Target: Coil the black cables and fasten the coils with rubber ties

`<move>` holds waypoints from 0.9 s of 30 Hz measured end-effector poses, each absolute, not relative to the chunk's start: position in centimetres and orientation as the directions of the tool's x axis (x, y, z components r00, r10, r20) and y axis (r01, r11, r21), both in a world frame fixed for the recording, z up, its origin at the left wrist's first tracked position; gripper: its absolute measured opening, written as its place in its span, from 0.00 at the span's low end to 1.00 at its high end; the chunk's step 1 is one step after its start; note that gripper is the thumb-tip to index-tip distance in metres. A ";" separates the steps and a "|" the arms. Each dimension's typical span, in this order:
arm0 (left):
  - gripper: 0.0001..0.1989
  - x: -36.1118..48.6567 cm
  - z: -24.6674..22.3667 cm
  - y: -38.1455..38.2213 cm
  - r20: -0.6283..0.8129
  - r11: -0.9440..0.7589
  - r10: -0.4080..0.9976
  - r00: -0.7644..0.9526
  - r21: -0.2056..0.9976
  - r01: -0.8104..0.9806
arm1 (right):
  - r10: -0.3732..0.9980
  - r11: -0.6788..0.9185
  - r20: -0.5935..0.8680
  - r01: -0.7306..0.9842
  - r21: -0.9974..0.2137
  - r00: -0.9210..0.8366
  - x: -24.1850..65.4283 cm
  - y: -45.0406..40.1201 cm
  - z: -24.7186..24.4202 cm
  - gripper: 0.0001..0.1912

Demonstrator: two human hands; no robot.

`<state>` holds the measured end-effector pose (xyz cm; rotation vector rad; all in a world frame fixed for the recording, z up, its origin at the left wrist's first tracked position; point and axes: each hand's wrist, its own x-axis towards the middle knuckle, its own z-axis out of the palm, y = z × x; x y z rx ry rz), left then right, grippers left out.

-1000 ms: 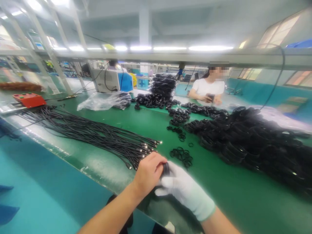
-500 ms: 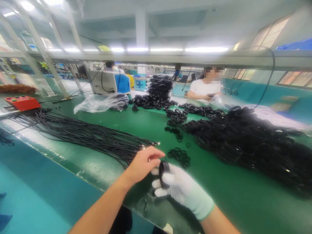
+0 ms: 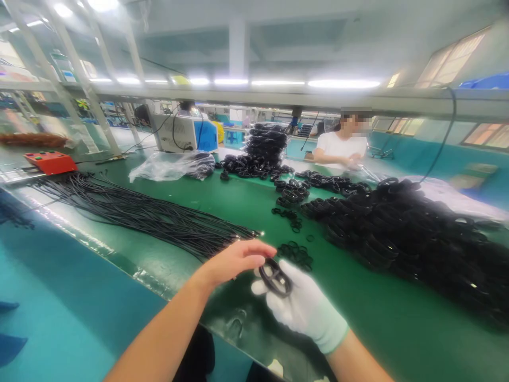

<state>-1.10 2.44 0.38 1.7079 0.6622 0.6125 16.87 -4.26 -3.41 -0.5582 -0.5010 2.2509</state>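
In my gloved right hand (image 3: 300,302) is a coiled black cable (image 3: 275,277), its loop facing up toward me. My bare left hand (image 3: 238,259) reaches in from the left, thumb and fingers at the coil's upper left edge. Just beyond both hands lies a small group of black rings (image 3: 295,254) on the green table (image 3: 238,201). A long bundle of straight black cables (image 3: 159,217) stretches leftward from beside my left hand.
A large heap of black coils (image 3: 397,239) covers the right side. Farther back are stacked bagged coils (image 3: 265,140), clear plastic (image 3: 159,168) and a blue-white machine (image 3: 186,132). A red control box (image 3: 51,162) sits at left. A person (image 3: 342,146) works across the table.
The coil in my right hand has turned from edge-on to showing its open loop. My left hand has shifted slightly right, onto its edge. The view has moved a little left.
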 end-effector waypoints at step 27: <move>0.09 -1.3 -4.2 3.6 0.332 -0.396 0.915 0.232 0.851 0.344 | 0.999 0.041 0.040 0.438 -0.898 -0.013 20.6 -0.9 1.0 0.29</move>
